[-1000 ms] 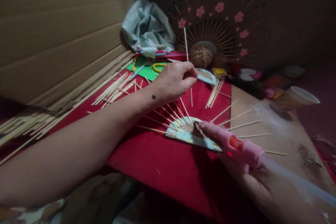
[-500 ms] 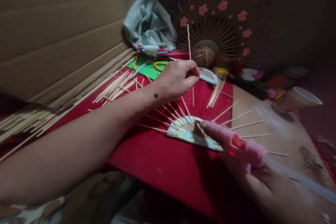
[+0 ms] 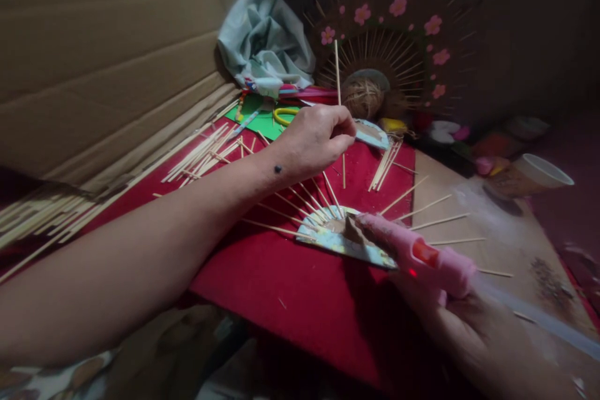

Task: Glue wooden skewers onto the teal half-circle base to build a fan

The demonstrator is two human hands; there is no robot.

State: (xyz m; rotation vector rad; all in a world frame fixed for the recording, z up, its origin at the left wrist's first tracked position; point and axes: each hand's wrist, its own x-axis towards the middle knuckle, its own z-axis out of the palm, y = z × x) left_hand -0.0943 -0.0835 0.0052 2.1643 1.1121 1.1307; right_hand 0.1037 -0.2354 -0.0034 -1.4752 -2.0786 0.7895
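Note:
Between the fingertips of my left hand (image 3: 323, 137) a thin wooden stick (image 3: 337, 72) stands nearly upright, its lower end above the red surface. My right hand (image 3: 459, 325) grips a pink hot glue gun (image 3: 434, 262) with a red light lit and a long clear glue stick at its back. The gun's nozzle hangs over a half-round patterned piece (image 3: 323, 237), near its curved edge; whether it touches cannot be told. Several thin sticks fan out from that piece to both sides. The gun hides part of its right side.
Loose sticks (image 3: 201, 153) lie at the left, and a smaller bundle (image 3: 387, 165) at the right. Behind stand a twine ball (image 3: 363, 99), a second half-round piece (image 3: 371, 133), crumpled cloth (image 3: 267, 37) and a large flowered fan (image 3: 375, 31). A paper cup (image 3: 534, 174) is at right; cardboard (image 3: 117, 44) walls the left.
Almost nothing differs. The view has shifted very slightly; both hands, the stick and the glue gun keep nearly the same places.

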